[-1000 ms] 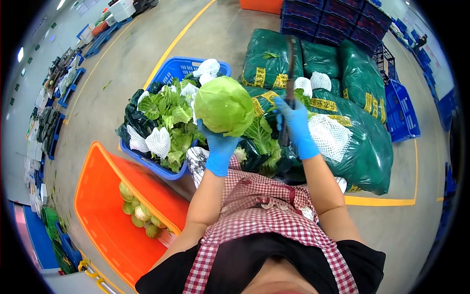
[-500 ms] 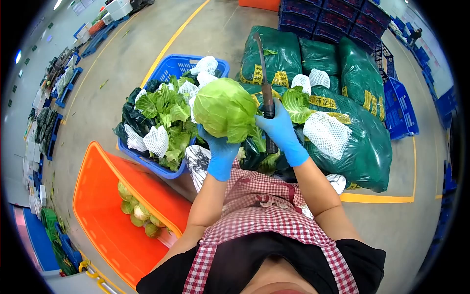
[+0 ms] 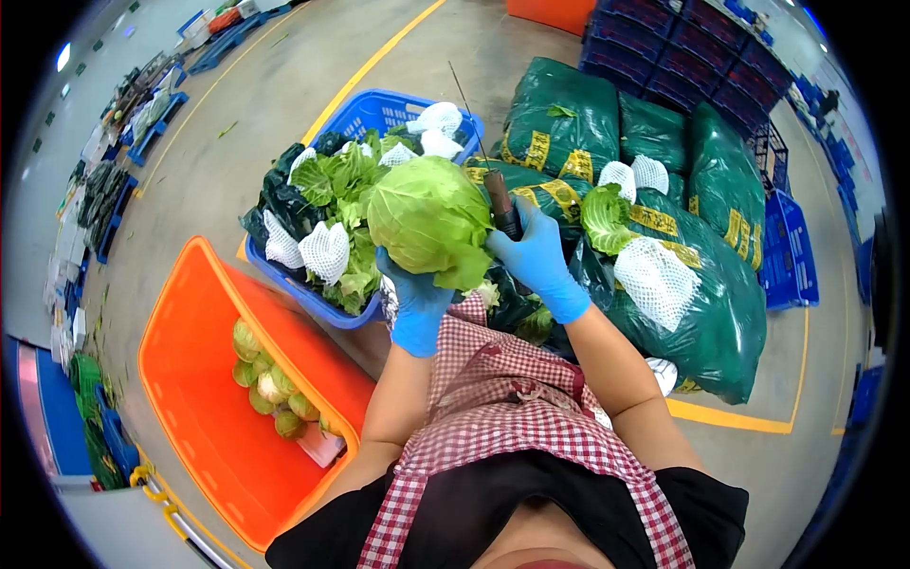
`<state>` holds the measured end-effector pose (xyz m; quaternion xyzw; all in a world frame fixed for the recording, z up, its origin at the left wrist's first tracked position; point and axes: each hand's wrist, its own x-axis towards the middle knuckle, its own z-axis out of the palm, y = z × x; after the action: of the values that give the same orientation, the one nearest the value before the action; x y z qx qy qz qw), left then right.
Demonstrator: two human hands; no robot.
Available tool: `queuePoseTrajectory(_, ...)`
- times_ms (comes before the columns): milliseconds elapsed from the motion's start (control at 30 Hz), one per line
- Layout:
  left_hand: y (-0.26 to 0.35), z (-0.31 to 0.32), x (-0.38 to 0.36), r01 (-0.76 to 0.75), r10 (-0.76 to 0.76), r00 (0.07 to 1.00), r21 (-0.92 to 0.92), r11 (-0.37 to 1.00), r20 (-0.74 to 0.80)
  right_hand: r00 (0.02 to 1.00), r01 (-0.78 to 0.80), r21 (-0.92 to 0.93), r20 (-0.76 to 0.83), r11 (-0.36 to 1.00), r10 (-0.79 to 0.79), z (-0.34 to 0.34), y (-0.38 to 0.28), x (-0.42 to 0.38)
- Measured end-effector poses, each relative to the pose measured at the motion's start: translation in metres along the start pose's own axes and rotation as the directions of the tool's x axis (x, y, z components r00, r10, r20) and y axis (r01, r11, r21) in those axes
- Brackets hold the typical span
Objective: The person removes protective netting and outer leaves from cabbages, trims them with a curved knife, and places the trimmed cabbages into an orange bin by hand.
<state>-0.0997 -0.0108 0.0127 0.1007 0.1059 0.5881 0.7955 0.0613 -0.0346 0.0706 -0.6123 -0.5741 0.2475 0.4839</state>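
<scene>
A green cabbage [image 3: 417, 213] rests in my blue-gloved left hand [image 3: 414, 299], which cups it from below. My right hand [image 3: 538, 248], gloved in blue too, is wrapped round the dark handle of a knife [image 3: 500, 192]. Its thin blade points up and away, seen nearly edge-on. The thumb of my right hand is right at a loose outer leaf on the cabbage's right side. Behind the cabbage is a blue basket [image 3: 355, 112] filled with stripped leaves [image 3: 332, 180] and white foam nets [image 3: 324, 252].
An orange bin [image 3: 190, 379] at lower left holds several cabbages [image 3: 261, 375]. Stuffed green bags [image 3: 701, 303] lie at right, with a foam net [image 3: 654, 275] and a loose leaf [image 3: 607, 218] on top. Dark stacked crates [image 3: 682, 57] and a blue crate [image 3: 789, 251] stand beyond.
The knife has turned, its blade now nearly edge-on and leaning left. The cabbage has tilted slightly in my left hand. The whole view has shifted a little.
</scene>
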Motion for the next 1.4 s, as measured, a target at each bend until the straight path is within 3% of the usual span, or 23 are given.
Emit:
queuePoseTrajectory(33, 0.006, -0.001, -0.002, -0.028, 0.031, 0.999, 0.064, 0.998, -0.04, 1.0, -0.001, -0.011, 0.008, 1.0, 0.001, 0.007, -0.005, 0.0)
queuePoseTrajectory(233, 0.045, -0.015, -0.022, -0.124, 0.131, 0.974, 0.046, 0.991, -0.186, 0.989, 0.016, -0.058, 0.149, 0.998, -0.007, 0.053, -0.025, 0.005)
queuePoseTrajectory(333, 0.06, -0.022, -0.03, -0.273, 0.289, 0.924, 0.098, 0.957, -0.249, 0.986, 0.027, -0.027, 0.164, 0.999, -0.022, 0.081, -0.014, 0.014)
queuePoseTrajectory(367, 0.066, -0.025, -0.033, -0.327, 0.347, 0.898, 0.117, 0.938, -0.271, 0.988, -0.001, 0.059, 0.156, 0.998, -0.008, 0.091, -0.002, 0.021)
queuePoseTrajectory(400, 0.074, -0.032, -0.038, -0.315, 0.31, 0.926, 0.012, 0.949, -0.217, 0.99, -0.01, 0.114, 0.144, 0.993, -0.006, 0.096, -0.001, 0.028)
queuePoseTrajectory(467, 0.093, -0.05, -0.049, -0.267, 0.254, 0.963, -0.189, 0.945, -0.09, 0.946, -0.248, 0.379, 0.291, 0.891, 0.14, 0.105, -0.004, 0.033)
queuePoseTrajectory(500, 0.102, -0.051, -0.053, -0.283, 0.264, 0.955, -0.154, 0.947, -0.136, 0.911, -0.302, 0.289, 0.367, 0.908, 0.186, 0.105, -0.02, 0.035)
queuePoseTrajectory(600, 0.11, -0.044, -0.062, -0.362, 0.351, 0.931, -0.13, 0.923, -0.101, 0.918, -0.231, 0.335, 0.385, 0.913, 0.091, 0.136, -0.061, 0.026)
queuePoseTrajectory(633, 0.112, -0.031, -0.064, -0.417, 0.415, 0.888, 0.034, 0.908, -0.197, 0.917, -0.123, 0.41, 0.394, 0.904, -0.054, 0.153, -0.064, 0.022)
queuePoseTrajectory(733, 0.129, -0.038, -0.066, -0.445, 0.462, 0.849, 0.124, 0.887, -0.256, 0.901, 0.246, 0.122, 0.337, 0.962, -0.273, 0.19, -0.085, 0.018)
queuePoseTrajectory(767, 0.135, -0.036, -0.067, -0.475, 0.503, 0.827, 0.167, 0.864, -0.251, 0.881, 0.208, 0.123, 0.407, 0.97, -0.241, 0.191, -0.093, 0.02)
queuePoseTrajectory(867, 0.146, -0.036, -0.076, -0.544, 0.585, 0.75, 0.214, 0.811, -0.309, 0.821, 0.319, 0.207, 0.428, 0.925, -0.378, 0.213, -0.092, 0.026)
queuePoseTrajectory(1000, 0.163, -0.049, -0.089, -0.552, 0.561, 0.792, 0.108, 0.827, -0.243, 0.786, 0.426, 0.198, 0.401, 0.883, -0.47, 0.226, -0.094, 0.038)
queuePoseTrajectory(1067, 0.167, -0.048, -0.097, -0.521, 0.505, 0.847, -0.078, 0.85, -0.166, 0.829, 0.337, 0.203, 0.4, 0.919, -0.392, 0.233, -0.087, 0.055)
queuePoseTrajectory(1100, 0.17, -0.048, -0.1, -0.495, 0.48, 0.869, -0.167, 0.853, -0.119, 0.842, 0.181, 0.24, 0.463, 0.954, -0.276, 0.235, -0.085, 0.067)
queuePoseTrajectory(1133, 0.169, -0.054, -0.097, -0.608, 0.658, 0.745, 0.296, 0.737, -0.109, 0.834, 0.016, 0.263, 0.528, 0.965, -0.157, 0.239, -0.081, 0.08)
queuePoseTrajectory(1167, 0.164, -0.063, -0.09, -0.568, 0.79, 0.613, 0.69, 0.448, -0.009, 0.835, -0.017, 0.262, 0.534, 0.965, -0.131, 0.245, -0.076, 0.091)
queuePoseTrajectory(1233, 0.165, -0.066, -0.089, -0.564, 0.806, 0.592, 0.719, 0.407, 0.008, 0.87, -0.03, 0.175, 0.49, 0.984, -0.061, 0.26, -0.067, 0.111)
queuePoseTrajectory(1267, 0.17, -0.067, -0.092, -0.633, 0.707, 0.702, 0.378, 0.676, -0.088, 0.892, 0.023, 0.159, 0.443, 0.987, -0.092, 0.272, -0.052, 0.125)
queuePoseTrajectory(1300, 0.175, -0.066, -0.095, -0.579, 0.572, 0.813, -0.034, 0.815, -0.11, 0.912, 0.051, 0.05, 0.404, 0.997, -0.067, 0.275, -0.054, 0.131)
queuePoseTrajectory(1333, 0.178, -0.066, -0.095, -0.41, 0.433, 0.9, -0.439, 0.799, -0.053, 0.932, 0.077, -0.058, 0.359, 0.995, -0.051, 0.278, -0.056, 0.136)
queuePoseTrajectory(1367, 0.178, -0.071, -0.093, -0.537, 0.534, 0.843, -0.034, 0.843, -0.066, 0.911, 0.035, -0.06, 0.413, 0.998, -0.007, 0.279, -0.056, 0.137)
queuePoseTrajectory(1400, 0.175, -0.079, -0.092, -0.569, 0.625, 0.78, 0.379, 0.73, -0.034, 0.884, -0.011, -0.063, 0.465, 0.998, 0.039, 0.27, -0.072, 0.13)
